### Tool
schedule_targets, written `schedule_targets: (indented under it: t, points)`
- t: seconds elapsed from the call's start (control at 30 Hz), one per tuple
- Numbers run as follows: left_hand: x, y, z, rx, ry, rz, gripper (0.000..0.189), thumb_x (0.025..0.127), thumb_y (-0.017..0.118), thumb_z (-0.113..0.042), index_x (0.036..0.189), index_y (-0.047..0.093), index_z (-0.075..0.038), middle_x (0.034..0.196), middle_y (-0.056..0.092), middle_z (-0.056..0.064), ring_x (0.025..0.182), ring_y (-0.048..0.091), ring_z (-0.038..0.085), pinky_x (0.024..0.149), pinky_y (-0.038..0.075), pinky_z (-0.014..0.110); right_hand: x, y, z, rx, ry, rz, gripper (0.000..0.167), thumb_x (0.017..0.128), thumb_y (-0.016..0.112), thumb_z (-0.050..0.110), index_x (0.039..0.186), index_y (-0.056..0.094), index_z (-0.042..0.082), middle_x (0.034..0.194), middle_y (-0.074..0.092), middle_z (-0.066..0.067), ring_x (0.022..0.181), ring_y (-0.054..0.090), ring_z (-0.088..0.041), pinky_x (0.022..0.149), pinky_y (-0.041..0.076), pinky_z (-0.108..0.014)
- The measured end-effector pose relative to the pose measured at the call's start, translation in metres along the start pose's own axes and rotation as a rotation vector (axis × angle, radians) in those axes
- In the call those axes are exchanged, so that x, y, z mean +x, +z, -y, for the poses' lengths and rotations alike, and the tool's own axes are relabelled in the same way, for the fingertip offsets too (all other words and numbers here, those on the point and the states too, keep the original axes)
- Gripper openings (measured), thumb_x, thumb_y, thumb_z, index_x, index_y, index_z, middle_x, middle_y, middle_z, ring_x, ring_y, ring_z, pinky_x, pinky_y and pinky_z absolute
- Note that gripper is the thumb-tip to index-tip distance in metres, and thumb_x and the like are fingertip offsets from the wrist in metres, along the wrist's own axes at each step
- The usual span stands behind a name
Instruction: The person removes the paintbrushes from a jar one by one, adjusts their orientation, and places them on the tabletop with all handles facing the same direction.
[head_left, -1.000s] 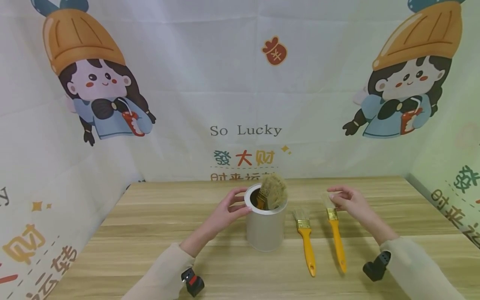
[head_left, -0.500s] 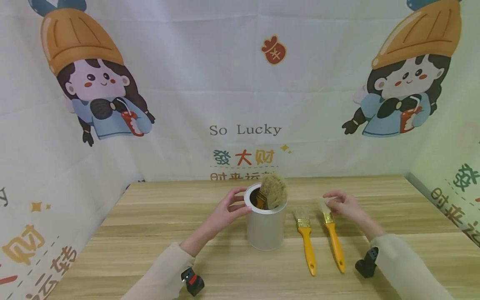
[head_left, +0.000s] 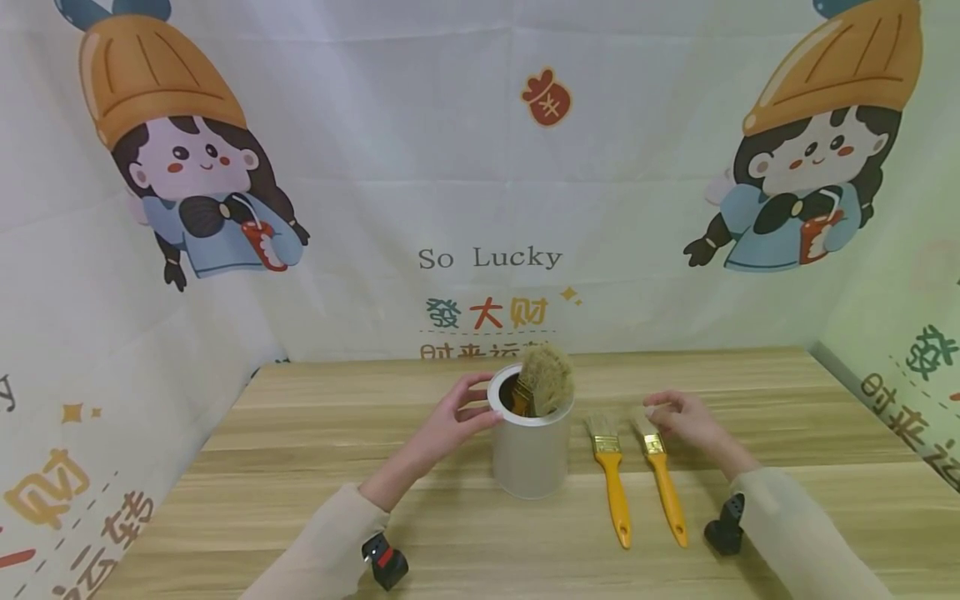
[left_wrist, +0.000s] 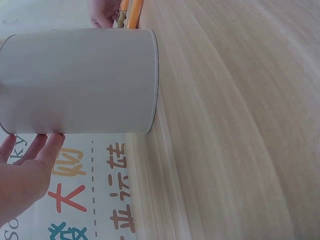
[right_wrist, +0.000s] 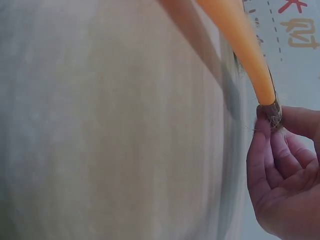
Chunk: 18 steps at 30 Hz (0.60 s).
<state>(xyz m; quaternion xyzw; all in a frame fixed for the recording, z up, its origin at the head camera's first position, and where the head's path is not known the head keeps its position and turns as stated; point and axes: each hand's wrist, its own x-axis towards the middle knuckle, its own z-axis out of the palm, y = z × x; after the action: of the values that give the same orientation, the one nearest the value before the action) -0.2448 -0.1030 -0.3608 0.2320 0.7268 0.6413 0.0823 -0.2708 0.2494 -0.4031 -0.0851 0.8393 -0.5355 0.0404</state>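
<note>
A pale grey can (head_left: 529, 462) stands upright at the table's middle. My left hand (head_left: 453, 421) grips its left side near the white rim, with fingers behind and thumb in front. Bushy bristles of a paintbrush (head_left: 548, 382) stick out of the can, beside another brush's orange handle and metal band. My right hand (head_left: 690, 422) pinches the bristles of a yellow-handled paintbrush (head_left: 667, 492) between thumb and fingers. In the right wrist view the brush handle (right_wrist: 247, 55) slants away from that hand (right_wrist: 285, 180). A second yellow paintbrush (head_left: 616, 500) lies between it and the can.
The wood-grain table (head_left: 300, 467) reaches back to a printed cloth (head_left: 360, 208) with cartoon figures and lettering. Cloth also hangs at both sides. Black wrist cameras sit on both cuffs, the right one (head_left: 724, 527) close to the held brush.
My right hand has moved left and slightly nearer, shifting the brush's bristle end toward the second brush. My left hand and the can have stayed in place.
</note>
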Motion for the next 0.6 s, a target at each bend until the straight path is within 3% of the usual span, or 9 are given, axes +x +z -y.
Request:
schedule_targets:
  t: [0.6]
  points:
    - [0.0004,0.0001,-0.0009,-0.003,0.006,0.001,0.054,0.083,0.062,-0.013,0.13,0.036,-0.011,0.124,0.04,0.02,0.11,0.045,0.033,0.089,0.04,0.039,0.0016,0.0037,-0.0035,-0.053,0.025,0.0,0.029,0.086,0.049,0.003,0.108,0.047,-0.016,0.075,0.052,-0.007,0.065,0.046,-0.016,0.058,0.046,-0.029]
